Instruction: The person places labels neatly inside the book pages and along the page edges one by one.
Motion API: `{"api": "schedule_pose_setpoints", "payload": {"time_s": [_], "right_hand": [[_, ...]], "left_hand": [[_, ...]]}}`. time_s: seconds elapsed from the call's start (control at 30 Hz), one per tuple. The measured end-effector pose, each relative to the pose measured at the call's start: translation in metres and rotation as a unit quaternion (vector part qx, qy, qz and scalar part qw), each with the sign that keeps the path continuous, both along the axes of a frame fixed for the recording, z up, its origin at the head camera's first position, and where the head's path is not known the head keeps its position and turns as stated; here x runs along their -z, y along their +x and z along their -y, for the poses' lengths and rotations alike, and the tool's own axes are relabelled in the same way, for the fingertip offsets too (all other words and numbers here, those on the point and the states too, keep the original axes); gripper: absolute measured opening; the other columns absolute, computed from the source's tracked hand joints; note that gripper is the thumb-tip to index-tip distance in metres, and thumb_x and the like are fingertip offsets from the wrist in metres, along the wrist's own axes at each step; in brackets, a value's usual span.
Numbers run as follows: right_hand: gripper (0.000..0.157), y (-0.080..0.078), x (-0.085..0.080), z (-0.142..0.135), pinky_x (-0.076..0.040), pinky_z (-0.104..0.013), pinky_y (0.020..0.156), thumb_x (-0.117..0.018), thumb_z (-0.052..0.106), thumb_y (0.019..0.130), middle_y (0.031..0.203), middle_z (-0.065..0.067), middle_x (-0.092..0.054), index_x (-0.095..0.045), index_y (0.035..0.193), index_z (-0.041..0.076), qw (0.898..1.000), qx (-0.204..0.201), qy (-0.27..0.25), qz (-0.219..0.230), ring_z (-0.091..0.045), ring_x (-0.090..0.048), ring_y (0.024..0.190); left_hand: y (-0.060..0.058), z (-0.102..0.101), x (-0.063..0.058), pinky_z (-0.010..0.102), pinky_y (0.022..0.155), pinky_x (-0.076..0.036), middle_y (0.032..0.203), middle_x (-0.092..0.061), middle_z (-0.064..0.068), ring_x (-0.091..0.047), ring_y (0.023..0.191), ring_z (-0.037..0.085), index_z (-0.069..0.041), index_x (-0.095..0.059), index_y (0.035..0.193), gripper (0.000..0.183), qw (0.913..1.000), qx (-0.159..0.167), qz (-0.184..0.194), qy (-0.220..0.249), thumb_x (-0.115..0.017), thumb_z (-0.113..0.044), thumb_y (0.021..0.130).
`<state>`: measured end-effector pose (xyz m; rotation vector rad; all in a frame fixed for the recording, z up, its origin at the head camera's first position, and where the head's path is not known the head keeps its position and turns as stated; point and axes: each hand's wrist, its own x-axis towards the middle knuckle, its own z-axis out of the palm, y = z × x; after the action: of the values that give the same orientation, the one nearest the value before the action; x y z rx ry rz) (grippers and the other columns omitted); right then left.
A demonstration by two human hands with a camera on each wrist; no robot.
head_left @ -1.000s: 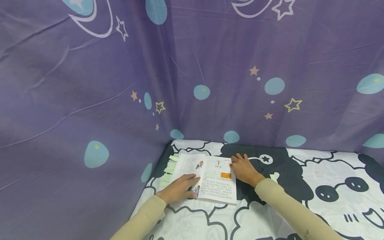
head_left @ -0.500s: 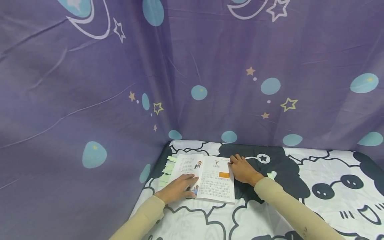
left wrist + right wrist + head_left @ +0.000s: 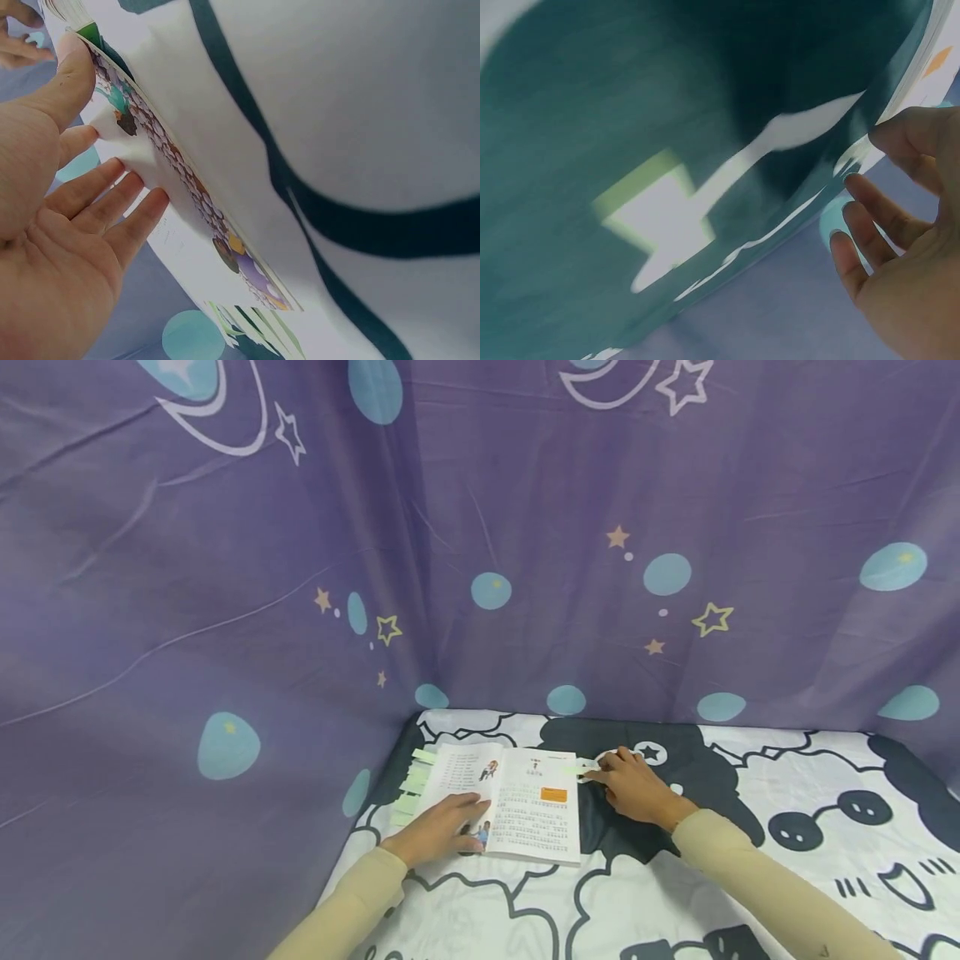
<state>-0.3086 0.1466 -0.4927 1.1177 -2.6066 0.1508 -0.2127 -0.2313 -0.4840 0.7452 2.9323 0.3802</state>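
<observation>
An open book (image 3: 534, 818) lies on the patterned cloth, with printed text and small pictures on both pages. My left hand (image 3: 437, 831) rests on the lower left page, fingers extended; the left wrist view shows the hand (image 3: 82, 202) over the page's coloured picture. A pale green sticky tab (image 3: 574, 770) sits at the right page's upper outer edge. My right hand (image 3: 637, 787) is just right of it, the index finger reaching toward it. In the right wrist view the fingers of this hand (image 3: 907, 217) are loosely bent, with nothing visibly gripped.
Several pale green tabs (image 3: 408, 793) stick out from the book's left edge. A small sticky note pad (image 3: 664, 217) lies on the dark part of the cloth (image 3: 750, 893) near the right wrist. A purple curtain (image 3: 525, 527) hangs behind and at the left.
My right hand has moved right, off the page's edge, and a green tab now shows there. The left hand stays on the left page. The view has shifted slightly.
</observation>
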Motion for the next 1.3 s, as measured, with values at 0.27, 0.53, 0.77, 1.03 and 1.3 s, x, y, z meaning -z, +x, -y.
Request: {"api": "schedule_pose_setpoints", "payload": {"time_s": [0.27, 0.53, 0.77, 1.03, 1.3], "right_hand": [[0.033, 0.013, -0.002, -0.043, -0.035, -0.035, 0.064, -0.078, -0.001, 0.081, 0.091, 0.001, -0.063, -0.080, 0.110, 0.013, 0.999, -0.005, -0.021, -0.025, -0.018, -0.046, 0.081], [0.028, 0.019, 0.003, -0.070, -0.036, -0.036, 0.064, -0.084, 0.003, 0.078, 0.092, 0.002, -0.070, -0.081, 0.104, 0.014, 0.999, 0.016, -0.015, -0.023, -0.020, -0.054, 0.086], [0.022, 0.025, 0.005, -0.084, -0.038, -0.036, 0.064, -0.088, 0.010, 0.078, 0.098, 0.000, -0.074, -0.081, 0.099, 0.015, 0.999, 0.030, -0.008, -0.008, -0.020, -0.054, 0.086], [0.026, 0.026, 0.003, -0.092, -0.042, -0.037, 0.068, -0.093, 0.028, 0.072, 0.101, 0.000, -0.074, -0.082, 0.093, 0.018, 1.000, 0.011, -0.015, 0.016, -0.020, -0.055, 0.091], [0.037, 0.025, -0.004, -0.101, -0.048, -0.040, 0.069, -0.095, 0.030, 0.067, 0.105, -0.002, -0.077, -0.082, 0.097, 0.014, 0.998, -0.006, -0.028, 0.061, -0.020, -0.057, 0.090]], "left_hand": [[-0.001, 0.001, 0.000, 0.049, 0.121, -0.035, 0.158, -0.043, 0.016, -0.040, 0.146, 0.033, -0.010, -0.049, 0.154, 0.079, 1.0000, 0.000, 0.005, 0.008, -0.071, -0.049, 0.090], [-0.001, 0.003, -0.002, 0.048, 0.122, -0.034, 0.159, -0.042, 0.016, -0.039, 0.147, 0.032, -0.010, -0.048, 0.154, 0.078, 0.9997, -0.006, 0.010, 0.019, -0.072, -0.048, 0.091], [-0.002, 0.001, -0.001, 0.051, 0.121, -0.033, 0.159, -0.042, 0.017, -0.039, 0.147, 0.034, -0.008, -0.047, 0.154, 0.078, 0.9994, -0.007, 0.018, 0.029, -0.071, -0.048, 0.091], [0.000, 0.001, -0.002, 0.052, 0.121, -0.033, 0.159, -0.042, 0.017, -0.038, 0.147, 0.035, -0.010, -0.048, 0.154, 0.078, 0.9993, -0.012, 0.017, 0.031, -0.072, -0.048, 0.091], [-0.002, 0.002, 0.001, 0.051, 0.121, -0.034, 0.158, -0.043, 0.018, -0.039, 0.146, 0.035, -0.009, -0.048, 0.154, 0.078, 0.9996, -0.001, 0.010, 0.027, -0.072, -0.048, 0.091]]}}
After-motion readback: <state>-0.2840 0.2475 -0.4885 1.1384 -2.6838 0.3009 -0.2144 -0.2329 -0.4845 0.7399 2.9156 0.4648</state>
